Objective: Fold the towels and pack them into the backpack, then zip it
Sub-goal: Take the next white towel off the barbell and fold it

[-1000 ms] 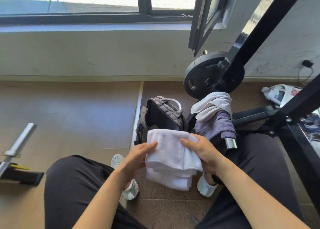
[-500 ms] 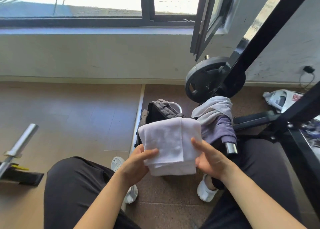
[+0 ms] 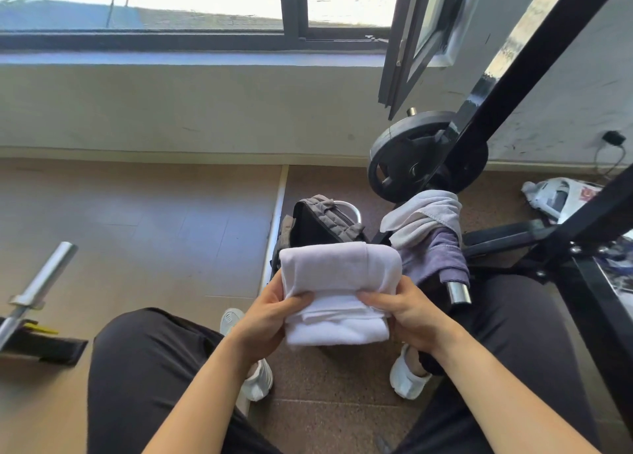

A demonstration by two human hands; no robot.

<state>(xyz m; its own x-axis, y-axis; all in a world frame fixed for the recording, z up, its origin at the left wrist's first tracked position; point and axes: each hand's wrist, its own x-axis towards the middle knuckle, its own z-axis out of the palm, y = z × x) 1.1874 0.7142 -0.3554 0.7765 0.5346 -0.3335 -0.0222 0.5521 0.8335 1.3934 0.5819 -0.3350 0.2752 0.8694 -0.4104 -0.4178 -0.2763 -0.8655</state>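
A folded white towel (image 3: 337,282) is held above the floor between my knees. My left hand (image 3: 270,311) grips its left edge, thumb on top. My right hand (image 3: 407,311) grips the right edge the same way. Just behind the towel stands a dark grey backpack (image 3: 318,222) with its top open. To its right a light grey towel (image 3: 426,213) and a purple towel (image 3: 431,258) hang over a bar with a chrome end (image 3: 457,292).
A black weight plate (image 3: 404,158) leans behind the hanging towels. Black rack beams (image 3: 534,59) cross the right side. A chrome barbell sleeve (image 3: 41,278) lies on the floor at left. A white plastic bag (image 3: 555,198) lies at right. My white shoes (image 3: 409,380) are below the towel.
The white towel has been folded smaller into a compact block. Both hands shifted from its top to gripping its two sides.
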